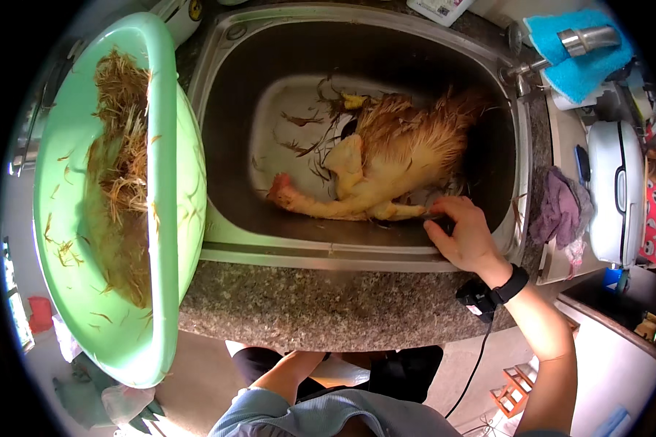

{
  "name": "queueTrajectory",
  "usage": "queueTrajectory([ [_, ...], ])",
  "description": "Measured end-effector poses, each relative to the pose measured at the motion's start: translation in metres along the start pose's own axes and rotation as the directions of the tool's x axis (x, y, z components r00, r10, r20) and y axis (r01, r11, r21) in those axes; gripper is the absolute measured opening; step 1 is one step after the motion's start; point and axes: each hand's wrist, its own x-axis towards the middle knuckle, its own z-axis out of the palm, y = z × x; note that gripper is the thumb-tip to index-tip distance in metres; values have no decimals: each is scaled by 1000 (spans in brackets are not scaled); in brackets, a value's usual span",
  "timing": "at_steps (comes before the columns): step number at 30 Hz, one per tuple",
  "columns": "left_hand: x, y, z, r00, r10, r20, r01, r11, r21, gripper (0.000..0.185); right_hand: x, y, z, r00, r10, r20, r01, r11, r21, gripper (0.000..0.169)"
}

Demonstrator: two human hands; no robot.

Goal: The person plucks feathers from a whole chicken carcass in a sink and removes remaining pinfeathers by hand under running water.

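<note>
A partly plucked chicken (393, 169) lies in the stainless steel sink basin (235, 109), its head towards the left and brown feathers still on its back and rear. My right hand (459, 232) reaches over the sink's near right edge, thumb and fingertips at the end of the bird's wing or leg; whether they pinch it is unclear. Loose feathers (306, 147) lie on the basin floor. My left hand is hidden below the counter edge; only its forearm shows.
A green plastic basin (164, 229) holding wet feathers (123, 142) stands tilted at the left. A faucet (587, 41) with a blue cloth (590, 71) is at the upper right. A purple cloth (560, 205) lies right of the sink. Granite counter (328, 300) runs along the front.
</note>
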Motion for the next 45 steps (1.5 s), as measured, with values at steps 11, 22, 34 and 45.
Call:
queueTrajectory([
  [11,-9,59,-120,996,14,94,-26,990,136,31,-3,-6,0,1000,-10,8,10,1000,-13,25],
  [22,-22,104,-174,994,106,33,-111,959,260,38,-5,4,-3,999,27,20,-22,982,-189,35],
  [34,-234,145,-180,866,82,-493,-155,982,-109,24,17,-98,-12,952,-242,-186,280,935,219,31],
  [45,-351,186,-251,114,-148,-982,-832,526,-176,18,72,-263,34,988,-136,74,84,876,475,16],
])
